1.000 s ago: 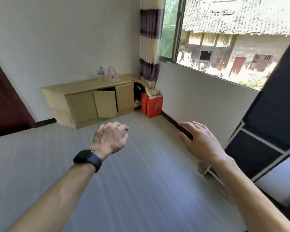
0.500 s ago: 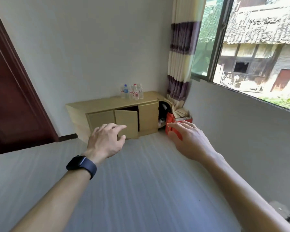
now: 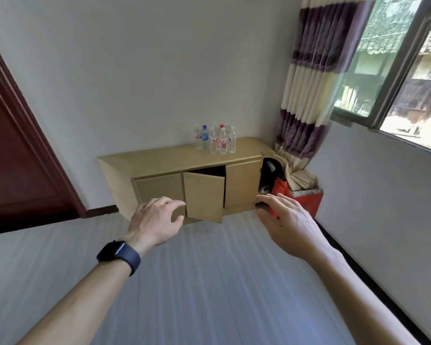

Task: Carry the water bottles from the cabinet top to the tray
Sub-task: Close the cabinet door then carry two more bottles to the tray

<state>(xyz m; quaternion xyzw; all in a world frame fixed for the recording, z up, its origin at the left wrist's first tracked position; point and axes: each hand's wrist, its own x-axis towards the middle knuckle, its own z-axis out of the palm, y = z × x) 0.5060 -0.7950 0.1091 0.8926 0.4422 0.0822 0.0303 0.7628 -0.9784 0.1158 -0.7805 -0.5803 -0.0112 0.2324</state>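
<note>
Standing upright in a tight cluster, the water bottles point(image 3: 215, 139) sit on top of the cabinet point(image 3: 159, 158), toward its right end and close to the wall behind it. Grouped like that, they look parked for collection, and no carry is under way.

Both hands are out in front of the cabinet and well short of it, so nothing is within reach. The left hand point(image 3: 154, 221) hangs palm down and empty, with the fingers loosely spread and slightly bent. A dark watch point(image 3: 118, 255) sits on its wrist. The right hand point(image 3: 288, 222) is likewise empty, with its fingers extended and relaxed. Held forward and free, the hands seem readied for a pickup once the person closes on the cabinet. I judge the step in hand to be the approach.

The cabinet's middle door point(image 3: 204, 196) hangs ajar, swung outward below the bottles. It juts into the space in front and could catch a leg on a close approach.

Just right of the cabinet stands a red box point(image 3: 306, 197) under a striped curtain point(image 3: 309, 78). Left of the cabinet is a dark red door point(image 3: 18, 158). The tray is not in view, so where the bottles must end up cannot be told.
</note>
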